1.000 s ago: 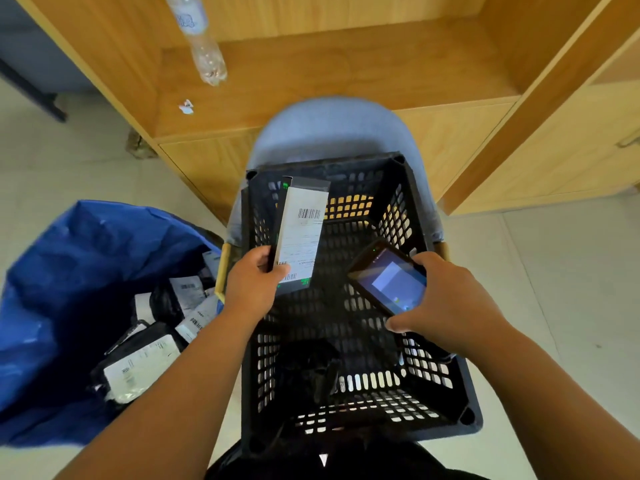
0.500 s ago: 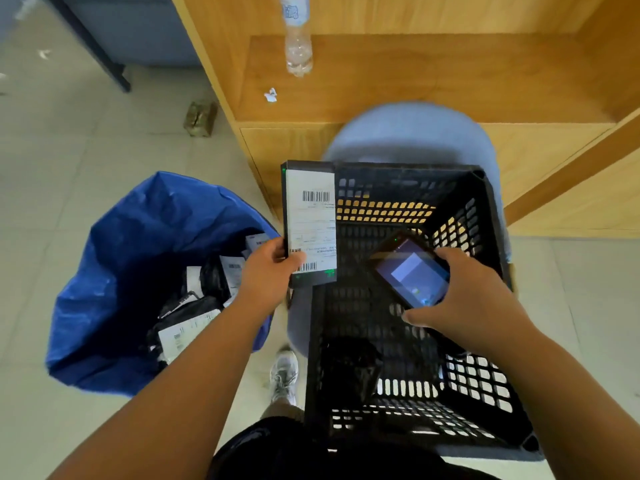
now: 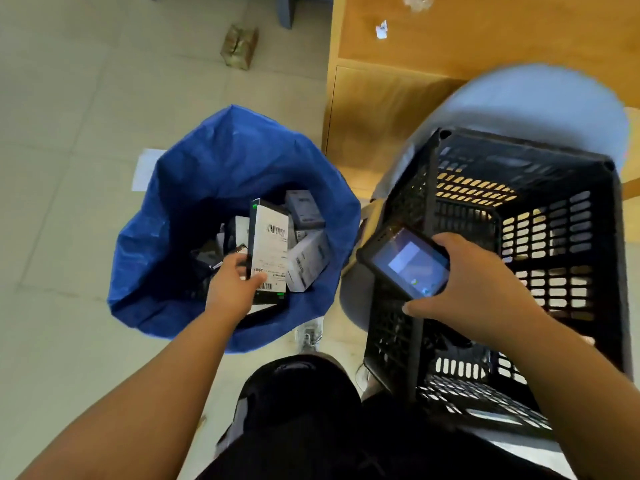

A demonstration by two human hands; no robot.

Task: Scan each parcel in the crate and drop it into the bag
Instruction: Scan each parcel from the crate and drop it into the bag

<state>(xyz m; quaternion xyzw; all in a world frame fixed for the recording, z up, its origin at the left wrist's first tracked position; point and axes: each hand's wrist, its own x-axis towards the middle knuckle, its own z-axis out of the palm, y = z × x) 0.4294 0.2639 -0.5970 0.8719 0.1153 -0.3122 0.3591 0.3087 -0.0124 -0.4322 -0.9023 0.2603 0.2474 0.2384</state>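
**Q:** Located the parcel where?

**A:** Found it centre-left of the frame: a slim black parcel (image 3: 270, 251) with a white barcode label facing the camera. Held over the mouth of the blue bag (image 3: 173, 209), above the other parcels (image 3: 308, 261) lying inside. Not yet released.

**Q:** And the hands?

**A:** Kept well apart. Clamped the left hand (image 3: 235, 289) on the parcel's lower end, with thumb across the label and fingers behind the black edge. Wrapped the right hand (image 3: 478, 299) round the scanner (image 3: 405, 263) at centre-right, over the left wall of the black crate (image 3: 588, 237).

**Q:** Expected handling?

**A:** Judged light and rigid — carried by one end without sagging. Judged slick on the label face, so better pinched across the narrow sides, near the end. Probably safe to drop onto the pile. Could not rule out fragile contents.

**Q:** Anything hidden or unclear?

**A:** Could not read the label print or the scanner screen. Could not see most of the crate floor, blocked by the right forearm and dark mesh. Could not count the remaining parcels. Noted a dark shape under the right wrist — not identified. Lost the bag's depths in shadow. Saw the blue-grey seat (image 3: 536, 98) at upper right only blurred.
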